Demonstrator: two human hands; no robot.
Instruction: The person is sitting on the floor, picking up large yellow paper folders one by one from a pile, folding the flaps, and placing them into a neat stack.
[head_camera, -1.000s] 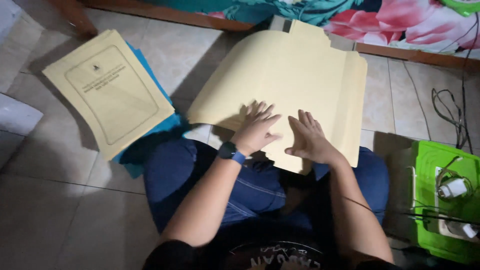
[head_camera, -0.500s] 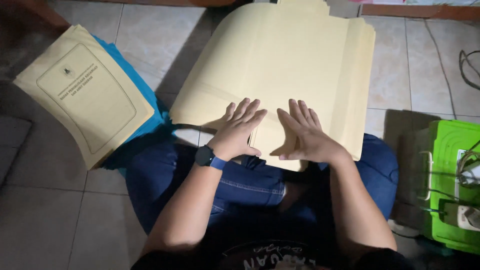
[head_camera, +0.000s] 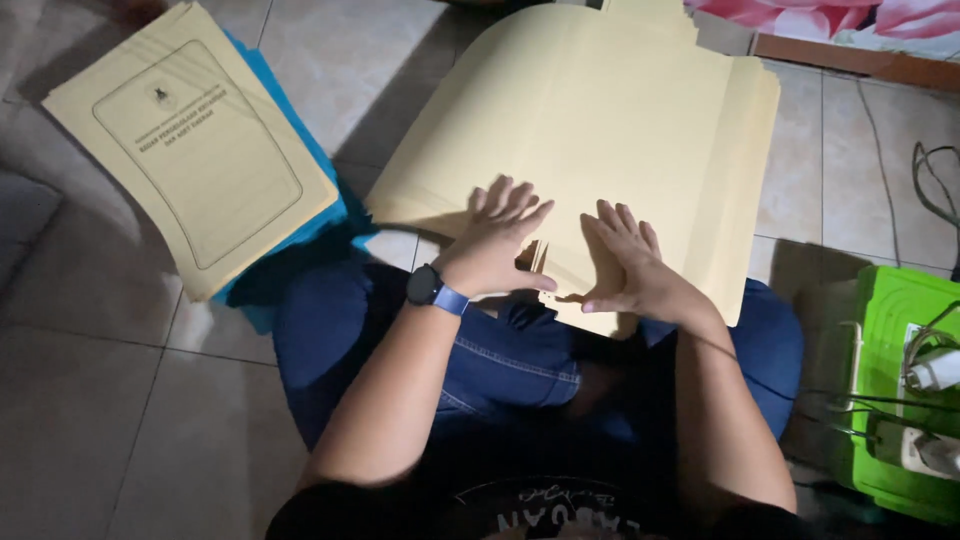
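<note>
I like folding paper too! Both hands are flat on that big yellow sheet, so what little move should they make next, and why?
Probably slide both palms outward along the fold. The left hand and right hand lie flat, side by side, near the lower edge of the sheet, where a flap looks turned up between them. Pressing along it should flatten the crease.

Home: tiled floor (head_camera: 120, 430), floral bedding (head_camera: 850, 20) at top edge.

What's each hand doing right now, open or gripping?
Left hand: open, fingers spread, pressed flat on the cream folder sheet.
Right hand: open, flat on the same sheet, gripping nothing.
</note>
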